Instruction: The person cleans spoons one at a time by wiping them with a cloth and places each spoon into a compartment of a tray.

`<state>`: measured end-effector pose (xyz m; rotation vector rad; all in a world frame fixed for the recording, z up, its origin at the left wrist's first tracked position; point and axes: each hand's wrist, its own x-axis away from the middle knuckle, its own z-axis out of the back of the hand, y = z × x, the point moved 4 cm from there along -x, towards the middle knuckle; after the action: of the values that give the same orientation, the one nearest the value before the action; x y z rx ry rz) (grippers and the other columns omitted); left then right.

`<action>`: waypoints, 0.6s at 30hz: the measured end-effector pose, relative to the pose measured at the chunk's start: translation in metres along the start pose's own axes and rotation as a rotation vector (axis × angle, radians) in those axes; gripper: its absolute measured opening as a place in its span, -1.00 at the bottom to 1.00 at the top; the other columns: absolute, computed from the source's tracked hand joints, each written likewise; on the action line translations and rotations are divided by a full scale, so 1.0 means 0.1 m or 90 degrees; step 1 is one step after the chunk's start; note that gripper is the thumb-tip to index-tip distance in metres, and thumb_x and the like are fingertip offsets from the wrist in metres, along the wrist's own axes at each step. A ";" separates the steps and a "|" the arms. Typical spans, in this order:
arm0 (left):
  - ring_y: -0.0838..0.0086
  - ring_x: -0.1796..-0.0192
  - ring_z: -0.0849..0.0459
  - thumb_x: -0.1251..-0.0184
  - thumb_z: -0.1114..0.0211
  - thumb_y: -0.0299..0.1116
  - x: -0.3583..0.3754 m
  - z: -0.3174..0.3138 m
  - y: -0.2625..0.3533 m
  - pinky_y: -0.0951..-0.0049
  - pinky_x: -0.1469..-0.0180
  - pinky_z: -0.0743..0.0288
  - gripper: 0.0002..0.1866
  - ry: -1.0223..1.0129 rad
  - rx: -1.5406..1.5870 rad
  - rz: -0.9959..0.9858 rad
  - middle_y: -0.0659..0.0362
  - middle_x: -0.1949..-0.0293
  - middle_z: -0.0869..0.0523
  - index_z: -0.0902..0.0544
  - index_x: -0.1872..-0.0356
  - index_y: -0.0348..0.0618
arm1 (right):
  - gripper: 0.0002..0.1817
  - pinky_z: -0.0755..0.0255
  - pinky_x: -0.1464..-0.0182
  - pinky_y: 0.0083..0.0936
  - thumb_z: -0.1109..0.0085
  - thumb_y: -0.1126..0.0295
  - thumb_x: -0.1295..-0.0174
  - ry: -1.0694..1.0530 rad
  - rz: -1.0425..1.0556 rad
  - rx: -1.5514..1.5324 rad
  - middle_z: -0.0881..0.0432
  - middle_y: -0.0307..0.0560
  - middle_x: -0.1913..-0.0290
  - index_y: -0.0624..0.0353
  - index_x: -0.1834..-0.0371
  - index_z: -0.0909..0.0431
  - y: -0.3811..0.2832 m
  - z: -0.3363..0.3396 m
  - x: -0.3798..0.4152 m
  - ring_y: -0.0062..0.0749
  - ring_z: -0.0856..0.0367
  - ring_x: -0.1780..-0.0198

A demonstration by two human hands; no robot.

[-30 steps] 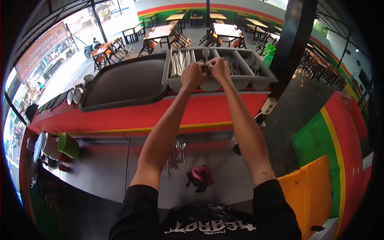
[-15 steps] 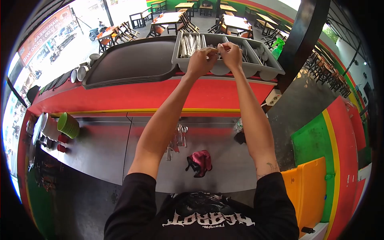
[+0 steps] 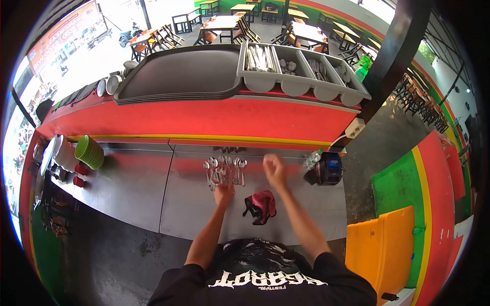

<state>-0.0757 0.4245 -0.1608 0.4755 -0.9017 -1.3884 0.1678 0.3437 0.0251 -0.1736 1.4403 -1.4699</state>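
Several spoons (image 3: 224, 166) lie in a group on the metal counter (image 3: 132, 188). At their handle ends is my left hand (image 3: 223, 194), its fingers hidden or blurred. My right hand (image 3: 274, 167) is over the counter to the right of the spoons, blurred, with its fingers curled; what it holds, if anything, cannot be made out. A crumpled dark red and black cloth (image 3: 262, 205) lies between my forearms. On the red ledge above stands a grey cutlery tray (image 3: 301, 81) with cutlery in its compartments.
Stacked dark trays (image 3: 184, 74) and metal tins are on the ledge. Green cups (image 3: 89, 152) and red cups stand at the counter's left. A plastic bottle (image 3: 312, 160) and a dark container (image 3: 327, 169) are at its right, beneath a power socket (image 3: 354, 127).
Both hands have come down from the cutlery tray to the counter, my left hand to the spoons and my right hand to their right. The view has shifted slightly.
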 end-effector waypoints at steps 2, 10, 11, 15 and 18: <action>0.01 0.14 -0.78 -0.15 -0.39 0.02 0.03 -0.03 -0.26 0.08 0.05 -0.65 -0.67 0.051 -0.056 0.044 -0.02 0.28 -0.81 -0.83 0.29 0.00 | -0.54 -0.33 -0.34 -0.15 -0.34 0.15 -0.22 -0.089 0.004 0.133 -0.57 0.12 -0.19 0.15 -0.11 -0.58 0.48 -0.29 1.06 0.03 -0.49 -0.28; 0.01 0.09 -0.76 -0.10 -0.43 0.03 0.26 -0.07 -0.19 0.07 0.01 -0.63 -0.65 0.091 -0.087 0.093 0.00 0.22 -0.80 -0.79 0.28 0.00 | -0.13 0.02 -0.50 0.13 -0.46 -0.11 0.00 -0.321 -0.011 0.393 -0.10 0.07 -0.56 -0.12 -0.42 -0.38 0.72 -0.25 2.05 0.19 -0.05 -0.54; 0.02 0.09 -0.75 -0.09 -0.44 0.03 0.26 -0.07 -0.17 0.07 0.02 -0.63 -0.65 0.097 -0.109 0.077 0.01 0.23 -0.79 -0.76 0.28 0.00 | -0.13 0.02 -0.50 0.13 -0.46 -0.12 -0.01 -0.326 -0.004 0.399 -0.10 0.06 -0.56 -0.12 -0.42 -0.38 0.78 -0.28 2.03 0.18 -0.05 -0.55; 0.06 0.11 -0.73 -0.08 -0.47 0.00 0.24 -0.07 -0.14 0.05 0.08 -0.60 -0.62 0.070 -0.155 0.023 0.06 0.23 -0.75 -0.64 0.23 -0.02 | -0.17 0.04 -0.51 0.09 -0.46 -0.11 -0.02 -0.295 -0.053 0.414 -0.12 -0.02 -0.56 -0.15 -0.39 -0.42 0.83 -0.36 1.89 0.13 -0.04 -0.56; 0.10 0.09 -0.71 -0.11 -0.48 -0.06 0.29 0.04 -0.12 0.04 0.09 -0.55 -0.59 0.062 -0.106 -0.037 0.11 0.19 -0.70 -0.56 0.15 -0.04 | -0.22 0.05 -0.52 0.05 -0.45 -0.07 -0.03 -0.246 -0.072 0.433 -0.17 -0.07 -0.54 -0.15 -0.36 -0.45 0.86 -0.43 1.87 0.08 -0.06 -0.56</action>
<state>-0.0884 0.3951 -0.1600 0.4410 -0.6916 -1.4669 0.0971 0.2598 -0.1537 -0.1040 0.5849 -1.8190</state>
